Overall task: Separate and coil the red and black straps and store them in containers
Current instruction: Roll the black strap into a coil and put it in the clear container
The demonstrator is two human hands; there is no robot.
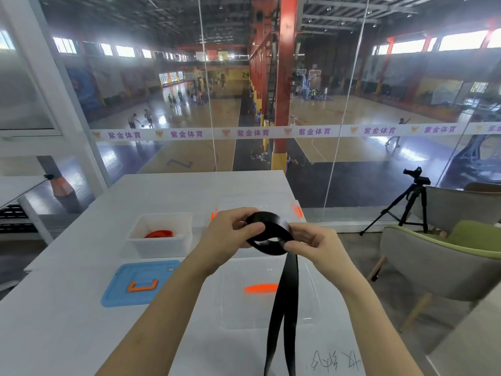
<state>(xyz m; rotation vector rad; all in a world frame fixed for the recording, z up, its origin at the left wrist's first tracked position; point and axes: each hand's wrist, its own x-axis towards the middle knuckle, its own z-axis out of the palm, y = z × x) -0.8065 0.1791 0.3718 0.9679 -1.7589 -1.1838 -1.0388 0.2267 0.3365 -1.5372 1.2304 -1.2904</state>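
Note:
Both hands hold a black strap (282, 294) above the white table (67, 294). My left hand (230, 232) grips the coiled part of it, thumb across the loop. My right hand (311, 244) pinches the loop's right edge. Two long tails of the strap hang straight down past the table's front edge. A coiled red strap (159, 234) lies inside a white container (162, 246) at the left rear. A clear container (260, 202) with orange latches stands behind my hands, partly hidden by them.
A blue lid (141, 283) with an orange handle lies flat in front of the white container. A clear lid (267, 291) with an orange handle lies under the hanging strap. A chair (439, 267) and a camera tripod (406, 207) stand to the right. A glass wall runs behind the table.

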